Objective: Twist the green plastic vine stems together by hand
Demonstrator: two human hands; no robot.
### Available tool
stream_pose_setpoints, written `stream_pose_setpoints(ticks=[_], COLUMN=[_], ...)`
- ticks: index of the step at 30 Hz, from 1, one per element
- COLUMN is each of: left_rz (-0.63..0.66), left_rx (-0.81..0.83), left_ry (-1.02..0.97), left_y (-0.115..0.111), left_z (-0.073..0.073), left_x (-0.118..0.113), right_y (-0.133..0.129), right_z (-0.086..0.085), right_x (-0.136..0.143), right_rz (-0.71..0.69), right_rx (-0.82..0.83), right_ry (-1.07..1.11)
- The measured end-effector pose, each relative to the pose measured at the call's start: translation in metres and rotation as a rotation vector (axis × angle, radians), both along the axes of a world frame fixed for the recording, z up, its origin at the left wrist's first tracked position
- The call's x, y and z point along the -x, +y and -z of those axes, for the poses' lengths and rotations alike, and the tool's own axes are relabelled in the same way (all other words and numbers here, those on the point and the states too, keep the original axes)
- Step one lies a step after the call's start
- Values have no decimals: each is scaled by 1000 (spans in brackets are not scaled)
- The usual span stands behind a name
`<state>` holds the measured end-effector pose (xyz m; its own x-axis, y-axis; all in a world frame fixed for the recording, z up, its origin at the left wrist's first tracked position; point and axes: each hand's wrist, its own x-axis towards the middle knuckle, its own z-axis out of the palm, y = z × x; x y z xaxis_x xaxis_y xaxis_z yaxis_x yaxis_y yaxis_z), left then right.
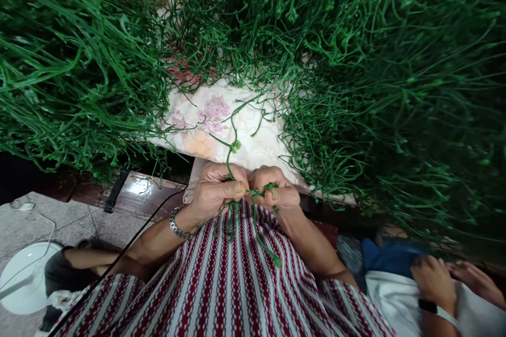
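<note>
Thin green plastic stems (255,221) with small leaf tips hang and stick up between my two hands. My left hand (215,189), with a metal watch band at its wrist, pinches some of these stems between thumb and fingers; one stem rises above it over the cloth. Close beside it on the right, my right hand (274,189) is closed on a short twisted green piece, its thumb on top. Both hands are at the near edge of a flowered cloth (245,142). The fingertips under the thumbs are partly hidden.
Large heaps of green stems lie at the left (75,63) and at the right (375,89). A person's hands (437,281) show at the lower right. A white round fan base (23,279) stands on the floor at lower left. A dark cable crosses the left forearm.
</note>
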<state>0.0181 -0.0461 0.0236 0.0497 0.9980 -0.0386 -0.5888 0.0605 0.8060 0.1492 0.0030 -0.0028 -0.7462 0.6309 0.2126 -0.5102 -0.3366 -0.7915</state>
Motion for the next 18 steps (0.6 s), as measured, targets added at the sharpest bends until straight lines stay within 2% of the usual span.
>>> stream_pose_setpoints(ticks=[2,4,6,8,9,11,13,15,18], left_rz=[-2,-44,-120,-146,-59,13,-81,-151,-221], left_rx=[-4,-8,-30,-63,-66,-53,9,60,71], left_ry=[8,-26,-95,-117,-55,14,48,76,63], left_y=[3,7,12,18,20,25,30,34,39], left_z=[-1,-2,-4,-7,-9,-12,-14,-14,-10], left_x=[2,5,9,10,10,8,6,4,-1], right_y=[0,1,4,9,11,14,15,14,10], right_z=[-1,-4,-10,-17,-20,-27,-32,-35,-33], right_x=[3,5,3,-5,-10,-23,-34,-39,-34], right_rz=[16,4,-40,5,71,222,284,243,190], right_rx=[5,0,-91,-203,-231,-230,-285,-442,-613], right_ry=[40,197,426,429,308,-56,-373,-646,-890])
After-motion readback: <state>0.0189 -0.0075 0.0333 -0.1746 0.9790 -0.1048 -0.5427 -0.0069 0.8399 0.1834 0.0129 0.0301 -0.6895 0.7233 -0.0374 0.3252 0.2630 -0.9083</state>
